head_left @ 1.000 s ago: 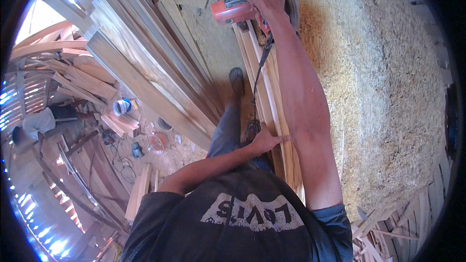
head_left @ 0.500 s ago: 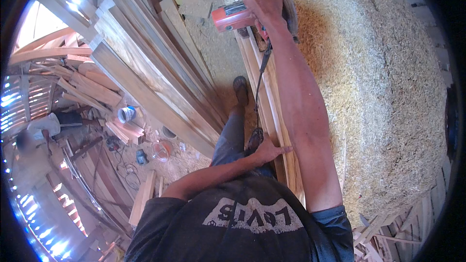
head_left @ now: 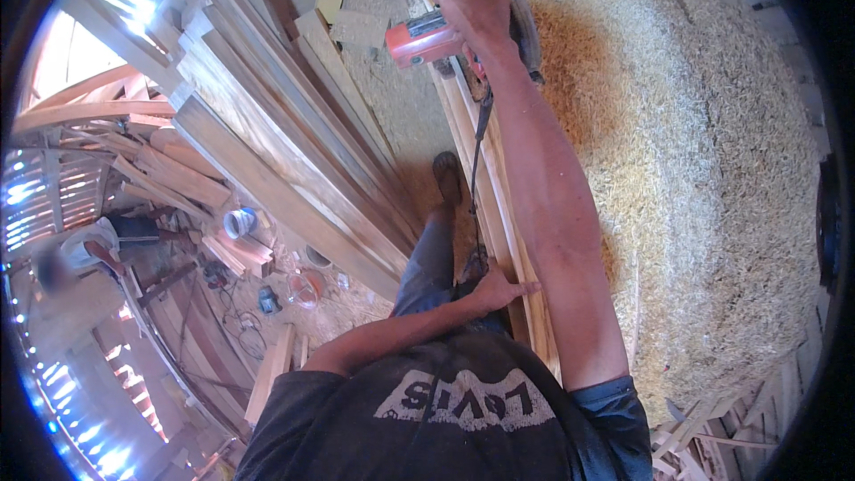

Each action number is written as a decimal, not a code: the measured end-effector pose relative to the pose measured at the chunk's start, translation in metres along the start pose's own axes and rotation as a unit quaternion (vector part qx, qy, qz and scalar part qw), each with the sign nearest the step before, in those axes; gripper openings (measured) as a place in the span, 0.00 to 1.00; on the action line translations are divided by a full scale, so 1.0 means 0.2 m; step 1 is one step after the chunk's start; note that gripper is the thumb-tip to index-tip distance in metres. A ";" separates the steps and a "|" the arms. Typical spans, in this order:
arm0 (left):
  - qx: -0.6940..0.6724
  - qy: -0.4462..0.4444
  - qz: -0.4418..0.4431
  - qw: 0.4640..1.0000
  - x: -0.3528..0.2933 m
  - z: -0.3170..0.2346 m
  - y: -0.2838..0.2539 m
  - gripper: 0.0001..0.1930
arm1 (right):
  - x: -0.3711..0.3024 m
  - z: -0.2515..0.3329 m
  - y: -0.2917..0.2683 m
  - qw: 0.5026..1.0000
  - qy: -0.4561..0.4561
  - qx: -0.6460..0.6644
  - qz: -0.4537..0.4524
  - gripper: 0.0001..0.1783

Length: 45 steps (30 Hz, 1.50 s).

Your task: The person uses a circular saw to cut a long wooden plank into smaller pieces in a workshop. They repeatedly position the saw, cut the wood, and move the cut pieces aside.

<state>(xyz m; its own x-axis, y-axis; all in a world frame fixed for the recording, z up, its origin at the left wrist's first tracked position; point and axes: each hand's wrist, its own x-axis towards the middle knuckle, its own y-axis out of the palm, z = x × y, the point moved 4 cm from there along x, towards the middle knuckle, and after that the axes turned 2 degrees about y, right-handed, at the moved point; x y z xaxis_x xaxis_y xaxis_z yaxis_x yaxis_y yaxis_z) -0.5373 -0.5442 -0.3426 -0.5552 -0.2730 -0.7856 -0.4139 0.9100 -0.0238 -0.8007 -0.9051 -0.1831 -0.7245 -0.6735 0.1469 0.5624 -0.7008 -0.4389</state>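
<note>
Plank point(head_left: 499, 205) is mid-rip: right hand point(head_left: 476, 13) grips the saw point(head_left: 427, 40) ahead, left hand point(head_left: 499, 288) flat on it near; next, feed straight, cord point(head_left: 479, 151) clear.

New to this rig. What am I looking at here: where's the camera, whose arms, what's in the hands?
This is one view only, from a wide fisheye camera worn on a person's head and looking down, so straight edges bend toward the rim. Both bare arms belong to the wearer and come in from the bottom.

The right hand is stretched forward, gripping an orange handheld power saw that sits on a long pale wooden plank. The saw's dark cord trails back along the plank. The left hand presses flat on the near part of the same plank.

Right of the plank lies a big heap of sawdust. Left of it are stacked timber boards, with a small white bucket on the floor.
</note>
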 end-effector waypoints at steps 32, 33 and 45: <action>-0.272 0.064 0.014 0.960 1.18 -1.38 -2.09 0.26 | 0.00 0.08 -0.01 0.977 0.189 -0.071 0.064 0.20; -0.294 0.051 0.017 0.954 1.15 -1.40 -2.09 0.26 | 0.00 0.10 -0.01 0.977 0.190 -0.068 0.066 0.20; -0.276 0.047 -0.065 0.958 1.27 -1.34 -2.19 0.29 | 0.08 0.15 0.03 0.977 0.196 -0.072 0.053 0.16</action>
<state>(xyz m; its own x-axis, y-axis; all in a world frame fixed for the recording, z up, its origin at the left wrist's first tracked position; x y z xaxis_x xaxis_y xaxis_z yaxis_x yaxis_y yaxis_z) -0.6905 -1.0951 -0.3656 -0.5248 -0.4225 -0.7390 -0.7878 0.5700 0.2335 -0.7974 -0.9265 -0.1572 -0.7778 -0.5793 -0.2439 0.6011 -0.5722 -0.5578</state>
